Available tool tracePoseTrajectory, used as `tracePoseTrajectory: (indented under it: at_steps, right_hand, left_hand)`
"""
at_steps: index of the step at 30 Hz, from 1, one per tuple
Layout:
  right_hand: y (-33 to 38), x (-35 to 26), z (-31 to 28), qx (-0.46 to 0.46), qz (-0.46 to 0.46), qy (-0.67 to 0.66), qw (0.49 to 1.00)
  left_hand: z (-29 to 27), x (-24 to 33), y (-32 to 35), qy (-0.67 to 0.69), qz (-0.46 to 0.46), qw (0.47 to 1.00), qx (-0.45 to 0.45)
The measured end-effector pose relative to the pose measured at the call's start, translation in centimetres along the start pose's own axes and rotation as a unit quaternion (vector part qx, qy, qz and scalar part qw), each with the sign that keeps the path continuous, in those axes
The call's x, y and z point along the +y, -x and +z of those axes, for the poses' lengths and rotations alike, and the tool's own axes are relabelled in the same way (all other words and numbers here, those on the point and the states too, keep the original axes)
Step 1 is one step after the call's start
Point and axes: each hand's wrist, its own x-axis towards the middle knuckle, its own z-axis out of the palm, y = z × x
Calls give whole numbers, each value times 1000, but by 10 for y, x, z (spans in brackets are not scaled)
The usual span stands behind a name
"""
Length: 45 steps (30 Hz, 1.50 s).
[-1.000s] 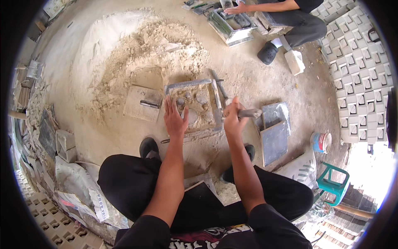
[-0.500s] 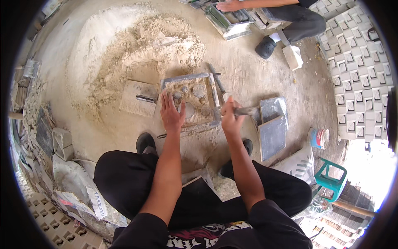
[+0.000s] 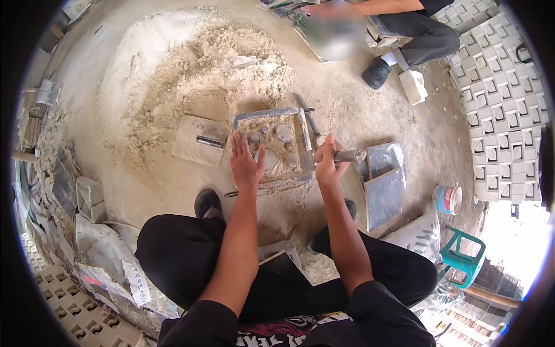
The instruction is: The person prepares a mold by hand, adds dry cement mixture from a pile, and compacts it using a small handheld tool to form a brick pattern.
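A rectangular mould frame (image 3: 267, 113) lies on the dusty ground in front of me, filled with sandy mix and several round pieces. My left hand (image 3: 247, 166) rests on its left side, fingers stretched out and thumb spread. At the frame's right side, my right hand (image 3: 330, 166) is wrapped round a grey cylindrical metal tool (image 3: 351, 155), its blunt round end pointing right. A dark bar (image 3: 308, 114) lies by the frame's upper right corner. To the left, a dusty board (image 3: 193, 151) carries a short metal bar (image 3: 209, 141).
Loose sand (image 3: 231, 63) is heaped beyond the frame. Dark slabs (image 3: 384, 199) lie right, near a paint bucket (image 3: 448, 199) and a green stool (image 3: 464, 254). Another person's leg (image 3: 425, 37) is at the far right, before stacked pale blocks (image 3: 506, 121). Sacks (image 3: 110, 254) lie left.
The whole view has shifted slightly. The tool in my right hand was smeared by motion and now shows sharply, with its round end visible. My left hand stays on the frame.
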Motion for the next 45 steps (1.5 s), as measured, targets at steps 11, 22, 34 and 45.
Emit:
tracePoseTrajectory:
  at_steps: [11, 22, 34, 45]
  right_hand:
    - [-54, 23, 21, -2, 34, 61, 998]
    - [-65, 11, 35, 4, -22, 57, 998]
    - [-91, 16, 57, 15, 67, 6, 998]
    - [-76, 20, 68, 10, -22, 174, 984]
  left_hand:
    - [-2, 6, -3, 9, 6, 1000, 5]
    - [-2, 6, -2, -16, -8, 1000, -9]
    - [-9, 3, 1, -4, -21, 1000, -22]
    - [-4, 2, -1, -5, -21, 999, -30]
